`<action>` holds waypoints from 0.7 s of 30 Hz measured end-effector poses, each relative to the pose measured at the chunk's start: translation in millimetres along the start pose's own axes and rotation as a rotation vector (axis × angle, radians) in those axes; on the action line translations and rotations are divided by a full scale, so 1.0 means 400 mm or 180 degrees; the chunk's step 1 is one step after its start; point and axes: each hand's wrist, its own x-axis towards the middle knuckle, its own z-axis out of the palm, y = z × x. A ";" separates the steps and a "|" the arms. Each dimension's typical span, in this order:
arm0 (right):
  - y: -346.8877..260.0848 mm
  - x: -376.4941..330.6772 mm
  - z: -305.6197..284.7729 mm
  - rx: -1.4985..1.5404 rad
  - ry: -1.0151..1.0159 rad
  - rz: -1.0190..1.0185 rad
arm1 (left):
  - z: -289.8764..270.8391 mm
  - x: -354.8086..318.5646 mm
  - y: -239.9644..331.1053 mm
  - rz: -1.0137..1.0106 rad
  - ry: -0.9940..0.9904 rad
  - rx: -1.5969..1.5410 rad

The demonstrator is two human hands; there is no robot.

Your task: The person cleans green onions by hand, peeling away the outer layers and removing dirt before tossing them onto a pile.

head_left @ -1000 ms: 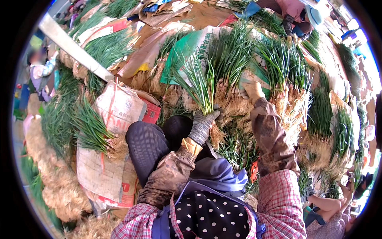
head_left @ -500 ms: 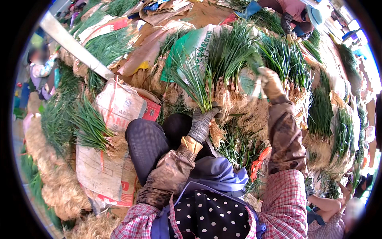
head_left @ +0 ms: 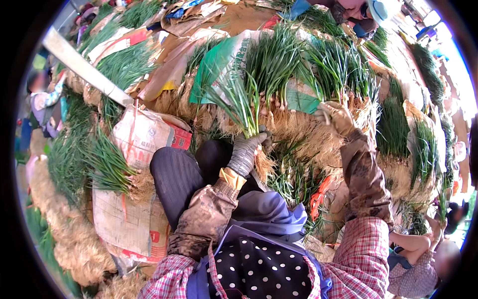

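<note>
A heap of green-topped, straw-rooted onion bundles (head_left: 318, 84) fills the upper and right frame, laid over brown cardboard and a green printed sack (head_left: 216, 62), while a white woven sack (head_left: 134, 149) with red print lies at left centre. At the centre, the gloved left hand (head_left: 246, 149) is clenched around a small bunch of green onions (head_left: 239, 102), which stands upright above it. At upper right of centre, the gloved right hand (head_left: 336, 115) rests on the heap's roots; its grip cannot be told.
</note>
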 end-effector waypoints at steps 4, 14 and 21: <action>0.078 -0.068 0.159 -0.0133 -0.0333 0.0033 | 0.030 -0.030 -0.022 -0.0039 -0.0096 0.0154; 0.195 -0.156 0.278 -0.0088 0.0545 0.0242 | 0.019 -0.047 -0.028 -0.0189 -0.0076 0.0821; 0.350 -0.285 0.123 -0.5341 -0.2492 0.1217 | 0.013 -0.047 -0.025 -0.0257 0.0058 0.0855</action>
